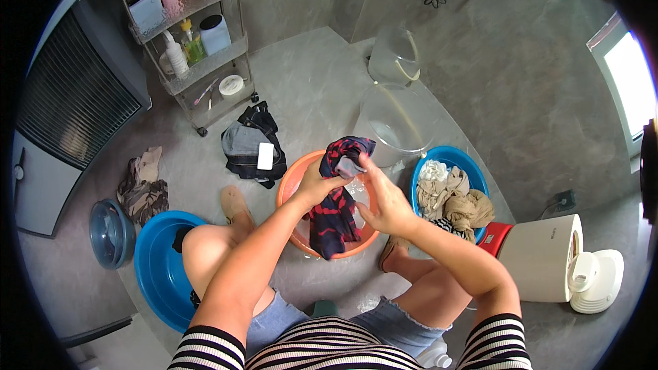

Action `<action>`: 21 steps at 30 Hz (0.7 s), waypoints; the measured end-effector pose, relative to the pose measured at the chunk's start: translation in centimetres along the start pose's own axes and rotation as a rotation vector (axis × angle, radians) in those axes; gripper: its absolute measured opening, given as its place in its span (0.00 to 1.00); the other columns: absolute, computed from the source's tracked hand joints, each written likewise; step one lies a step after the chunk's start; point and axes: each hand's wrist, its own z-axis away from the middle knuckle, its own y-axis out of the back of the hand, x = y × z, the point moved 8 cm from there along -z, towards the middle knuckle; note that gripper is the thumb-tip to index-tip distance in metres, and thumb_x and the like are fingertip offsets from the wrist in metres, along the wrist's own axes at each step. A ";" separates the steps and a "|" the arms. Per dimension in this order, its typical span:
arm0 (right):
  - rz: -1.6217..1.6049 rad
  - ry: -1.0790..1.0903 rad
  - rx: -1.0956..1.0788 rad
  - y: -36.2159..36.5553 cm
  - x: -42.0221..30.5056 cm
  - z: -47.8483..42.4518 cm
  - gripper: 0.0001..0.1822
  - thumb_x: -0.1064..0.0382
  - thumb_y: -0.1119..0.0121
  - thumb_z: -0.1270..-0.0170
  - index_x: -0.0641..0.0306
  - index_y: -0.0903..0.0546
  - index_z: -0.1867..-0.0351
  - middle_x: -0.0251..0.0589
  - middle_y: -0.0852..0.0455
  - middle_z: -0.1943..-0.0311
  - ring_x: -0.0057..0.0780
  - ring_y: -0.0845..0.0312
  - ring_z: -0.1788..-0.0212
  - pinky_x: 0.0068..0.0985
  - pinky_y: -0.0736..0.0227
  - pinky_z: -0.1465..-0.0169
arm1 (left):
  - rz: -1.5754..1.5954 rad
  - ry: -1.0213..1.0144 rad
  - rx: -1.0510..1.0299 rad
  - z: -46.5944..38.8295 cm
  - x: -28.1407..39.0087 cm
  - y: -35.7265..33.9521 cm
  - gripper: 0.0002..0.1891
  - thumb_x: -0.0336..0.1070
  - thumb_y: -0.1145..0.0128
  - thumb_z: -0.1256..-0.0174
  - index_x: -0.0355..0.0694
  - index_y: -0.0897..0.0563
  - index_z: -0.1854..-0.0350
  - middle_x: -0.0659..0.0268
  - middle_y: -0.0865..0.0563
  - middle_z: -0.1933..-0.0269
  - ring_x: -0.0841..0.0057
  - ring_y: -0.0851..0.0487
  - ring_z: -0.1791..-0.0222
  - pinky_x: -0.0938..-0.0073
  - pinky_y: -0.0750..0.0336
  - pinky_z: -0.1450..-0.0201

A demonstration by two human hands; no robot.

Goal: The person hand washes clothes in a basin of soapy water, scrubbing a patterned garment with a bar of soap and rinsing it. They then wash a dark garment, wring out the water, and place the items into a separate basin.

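Note:
A wet-looking navy and red patterned cloth (336, 210) hangs bunched over an orange basin (281, 200) on the floor. My left hand (320, 185) grips its upper part, where a greyish patch of fabric shows. On the cloth's other side, my right hand (385, 200) has its fingers and thumb spread. Its fingertips are at the fabric's upper edge; whether they touch it I cannot tell. Whitish, sudsy-looking liquid shows inside the basin, partly hidden by the cloth and my hands.
Folded dark jeans (252, 144) carry a white phone-like slab (265, 156). Blue tubs (154, 267) flank my legs; the right one (447, 153) holds laundry. Clear buckets (396, 113) stand ahead, a wheeled shelf (205, 67) far left, a cream-and-red appliance (537, 259) right.

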 end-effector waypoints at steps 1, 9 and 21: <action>0.259 0.164 -0.179 0.0 -0.3 -0.1 0.51 0.70 0.32 0.54 0.49 0.42 0.25 0.45 0.36 0.29 0.47 0.38 0.29 0.40 0.39 0.29 | 0.099 0.056 -0.035 0.1 0.1 0.0 0.23 0.35 0.32 0.45 0.37 0.21 0.46 0.64 0.14 0.54 0.73 0.16 0.53 0.72 0.24 0.47; 0.980 0.816 -0.216 -0.4 -2.6 -6.1 0.27 0.57 0.40 0.44 0.33 0.29 0.41 0.26 0.32 0.34 0.40 0.36 0.31 0.48 0.40 0.32 | 0.620 0.502 -0.586 2.9 -0.4 -3.8 0.26 0.37 0.35 0.45 0.37 0.26 0.43 0.67 0.17 0.56 0.80 0.17 0.58 0.77 0.22 0.53; 0.545 -0.311 -0.636 -0.7 4.2 -5.1 0.23 0.58 0.31 0.59 0.67 0.17 0.59 0.53 0.12 0.66 0.48 0.13 0.62 0.37 0.19 0.59 | -0.519 -0.111 -0.027 2.4 2.2 -0.4 0.38 0.37 0.25 0.57 0.45 0.33 0.42 0.55 0.18 0.45 0.61 0.19 0.44 0.64 0.26 0.41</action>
